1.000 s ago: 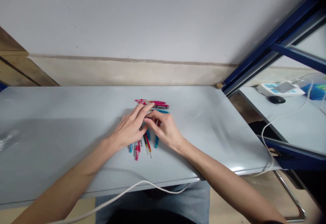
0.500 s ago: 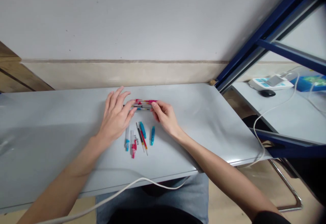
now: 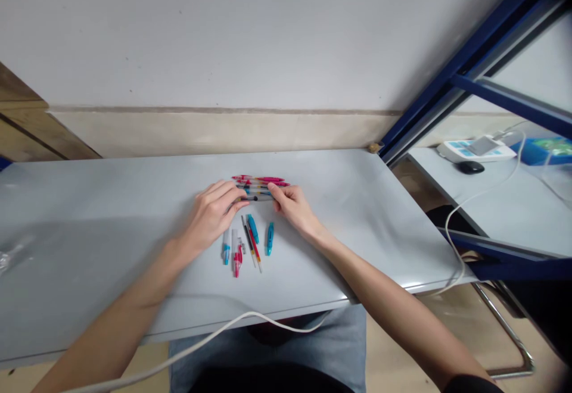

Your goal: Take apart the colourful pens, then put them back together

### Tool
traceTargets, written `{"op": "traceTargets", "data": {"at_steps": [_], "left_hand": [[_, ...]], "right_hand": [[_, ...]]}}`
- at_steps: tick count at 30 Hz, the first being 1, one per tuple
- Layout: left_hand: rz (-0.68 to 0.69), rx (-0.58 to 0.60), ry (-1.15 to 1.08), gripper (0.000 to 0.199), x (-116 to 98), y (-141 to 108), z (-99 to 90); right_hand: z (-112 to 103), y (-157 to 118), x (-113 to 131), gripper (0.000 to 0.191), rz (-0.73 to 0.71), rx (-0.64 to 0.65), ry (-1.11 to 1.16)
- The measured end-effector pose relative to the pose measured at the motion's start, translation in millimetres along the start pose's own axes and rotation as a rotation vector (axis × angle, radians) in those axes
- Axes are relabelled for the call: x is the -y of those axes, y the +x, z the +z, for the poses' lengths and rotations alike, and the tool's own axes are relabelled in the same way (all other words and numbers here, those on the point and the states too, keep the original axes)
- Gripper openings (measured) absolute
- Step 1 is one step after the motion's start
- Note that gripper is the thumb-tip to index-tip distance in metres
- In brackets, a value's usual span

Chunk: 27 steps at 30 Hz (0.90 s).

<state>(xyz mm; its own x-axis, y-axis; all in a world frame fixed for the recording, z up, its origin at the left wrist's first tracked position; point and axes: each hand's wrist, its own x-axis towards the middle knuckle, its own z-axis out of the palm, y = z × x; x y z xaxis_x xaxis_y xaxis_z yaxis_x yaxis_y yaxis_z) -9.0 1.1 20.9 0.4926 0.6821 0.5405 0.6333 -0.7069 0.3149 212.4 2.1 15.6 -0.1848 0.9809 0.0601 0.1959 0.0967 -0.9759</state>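
My left hand (image 3: 217, 207) is closed, its thumb and fingers pinching one end of a grey and black pen (image 3: 251, 199). My right hand (image 3: 292, 205) pinches the other end, thumb on top. Just behind that pen lie a blue pen (image 3: 253, 191), partly covered by fingers, and pink pens (image 3: 263, 179), side by side on the table. Nearer to me are two blue pen barrels (image 3: 270, 239), a black refill (image 3: 248, 239) and a red refill (image 3: 254, 245), a clear tube with a blue end (image 3: 226, 250) and a clear tube with a pink end (image 3: 236, 256). Small clear bits (image 3: 242, 245) lie between.
The grey table (image 3: 111, 250) runs along a wall (image 3: 241, 131). A white cable (image 3: 214, 339) crosses its front edge. At the far left lies crumpled clear plastic (image 3: 11, 256). Right of a blue frame (image 3: 420, 59) stand a mouse (image 3: 470, 167) and a white device (image 3: 473, 149).
My left hand's spread fingers have closed on the pen's end and come lower. The pen has moved slightly toward me, away from the pink pens, which now show more. The view shifted slightly.
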Motion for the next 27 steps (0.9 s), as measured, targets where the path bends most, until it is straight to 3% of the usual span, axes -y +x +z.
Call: {"op": "traceTargets", "data": {"at_steps": [5, 11, 15, 21, 27], "left_hand": [[-0.051, 0.013, -0.014, 0.021, 5.5, -0.2, -1.0], [-0.006, 0.06, -0.013, 0.022, 6.7, 1.4, -0.8], [-0.011, 0.033, -0.002, 0.017, 10.0, 0.6, 4.6], [-0.077, 0.079, 0.008, 0.021, 26.8, -3.2, 14.1], [-0.146, 0.075, -0.081, 0.027, 26.5, -1.5, 12.9]], "right_hand": [[-1.5, -0.2, 2.5, 0.034, -0.025, -0.013, 0.099], [-6.6, 2.3, -0.1, 0.057, 0.024, 0.003, -0.109], [-14.2, 6.6, -2.7, 0.053, 0.038, 0.016, -0.212], [-31.7, 7.2, 4.2, 0.041, 0.009, 0.014, -0.559], [-39.4, 7.4, 8.6, 0.04, 0.068, 0.078, -0.673]]}}
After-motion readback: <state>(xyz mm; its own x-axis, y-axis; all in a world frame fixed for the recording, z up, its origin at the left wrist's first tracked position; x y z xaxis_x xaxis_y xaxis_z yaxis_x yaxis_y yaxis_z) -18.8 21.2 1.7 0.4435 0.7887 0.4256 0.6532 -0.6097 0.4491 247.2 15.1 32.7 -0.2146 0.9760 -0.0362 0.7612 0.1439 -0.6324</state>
